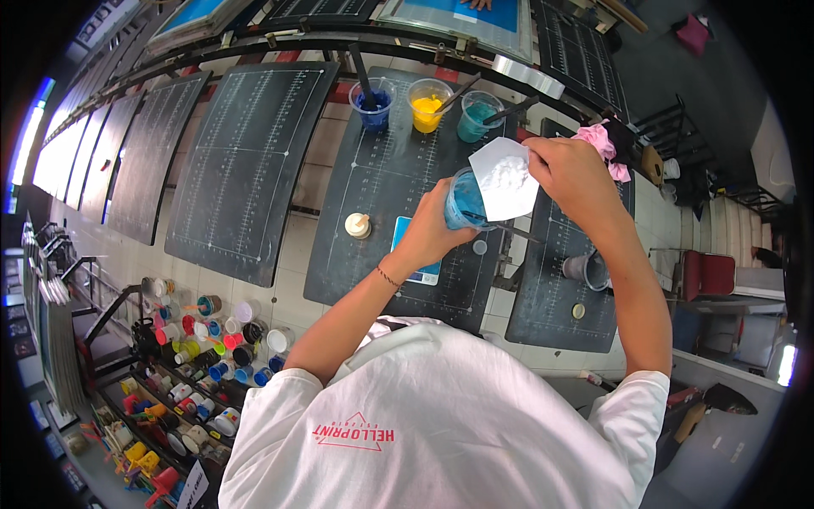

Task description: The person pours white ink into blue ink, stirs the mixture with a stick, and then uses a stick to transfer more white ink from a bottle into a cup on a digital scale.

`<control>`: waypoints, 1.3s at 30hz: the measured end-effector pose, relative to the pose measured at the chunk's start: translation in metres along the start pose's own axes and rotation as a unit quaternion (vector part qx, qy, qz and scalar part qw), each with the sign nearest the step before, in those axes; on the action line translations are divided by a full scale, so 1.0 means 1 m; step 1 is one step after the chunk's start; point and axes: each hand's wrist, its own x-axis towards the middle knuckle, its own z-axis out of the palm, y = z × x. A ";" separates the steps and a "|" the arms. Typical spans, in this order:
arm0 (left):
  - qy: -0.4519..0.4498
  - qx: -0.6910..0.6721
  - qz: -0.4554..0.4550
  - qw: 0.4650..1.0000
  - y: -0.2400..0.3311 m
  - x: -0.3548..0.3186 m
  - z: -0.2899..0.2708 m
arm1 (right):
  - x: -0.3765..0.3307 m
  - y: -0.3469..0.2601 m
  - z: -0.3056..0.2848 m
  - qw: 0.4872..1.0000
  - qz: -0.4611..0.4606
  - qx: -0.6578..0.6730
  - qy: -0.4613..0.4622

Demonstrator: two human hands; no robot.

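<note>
My left hand point(434, 227) grips a clear plastic cup of blue ink point(464, 204), held above a dark printing pallet point(381, 182). My right hand point(570, 170) holds a folded white paper point(505, 178) with white powder on it, tilted over the cup's rim. A thin stirring stick point(515, 229) juts out from the cup toward the right. Directly below the cup lies a small blue digital scale point(417, 273), partly hidden by my left forearm.
Three cups stand at the pallet's far end: blue point(372, 105), yellow point(428, 105), teal point(477, 120), each with a stick. A small cream bottle point(358, 225) and a grey cup point(585, 268) sit nearby. A pink rag point(600, 142) lies right. Shelves of ink jars point(203, 339) stand lower left.
</note>
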 end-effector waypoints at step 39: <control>0.012 0.012 -0.008 1.000 -0.011 0.015 0.007 | 0.003 -0.001 0.010 0.965 -0.132 -0.218 0.067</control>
